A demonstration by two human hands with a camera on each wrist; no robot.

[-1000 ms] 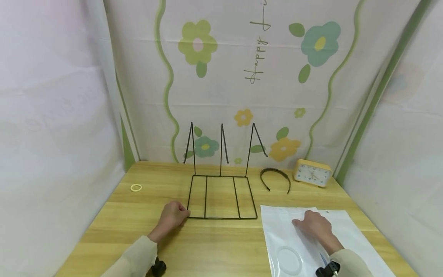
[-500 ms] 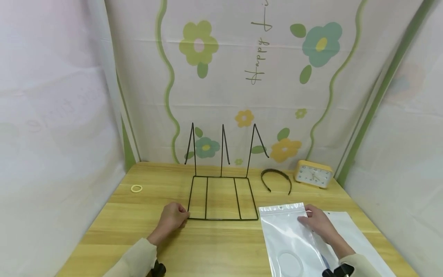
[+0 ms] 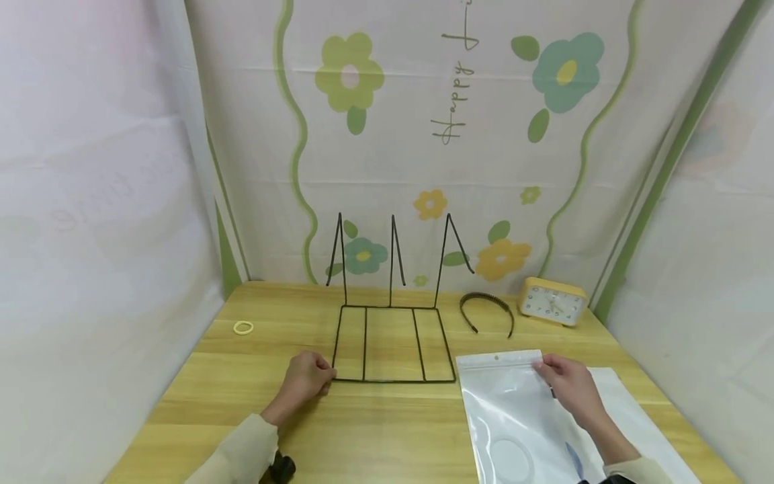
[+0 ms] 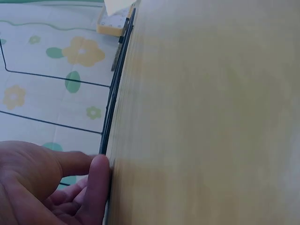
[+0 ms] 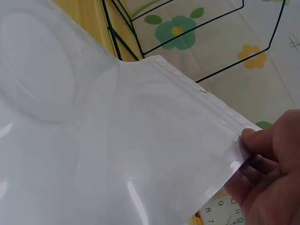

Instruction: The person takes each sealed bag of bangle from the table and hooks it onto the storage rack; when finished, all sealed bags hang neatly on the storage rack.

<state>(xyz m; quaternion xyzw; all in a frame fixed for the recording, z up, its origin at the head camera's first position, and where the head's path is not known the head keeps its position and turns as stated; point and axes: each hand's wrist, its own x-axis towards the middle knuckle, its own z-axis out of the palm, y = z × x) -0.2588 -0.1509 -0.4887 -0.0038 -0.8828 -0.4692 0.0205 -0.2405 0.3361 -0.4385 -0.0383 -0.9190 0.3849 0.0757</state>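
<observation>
A black wire rack point(image 3: 396, 382) with three tall bent uprights stands at mid-table. My left hand point(image 3: 306, 376) pinches the front left corner of its base; the left wrist view shows thumb and finger meeting at the wire point(image 4: 104, 145). On the right, my right hand point(image 3: 571, 390) grips the upper right corner of a glossy white zip-top pouch point(image 3: 504, 396), thumb on top. A round raised outline shows in the pouch's lower part. In the right wrist view the pouch point(image 5: 154, 126) is tilted, its zip edge running up to my thumb.
Under and right of the pouch lies another white pouch or sheet point(image 3: 631, 417). Behind them are a dark headband point(image 3: 486, 296) and a yellow alarm clock point(image 3: 553, 300). A pale yellow ring point(image 3: 243, 328) lies at the left. Printed cloth walls point(image 3: 387, 154) enclose the table.
My right hand has gone from resting on the pouch to gripping its corner, and has raised that end and shifted it slightly right. My left hand has stayed at the rack's corner.
</observation>
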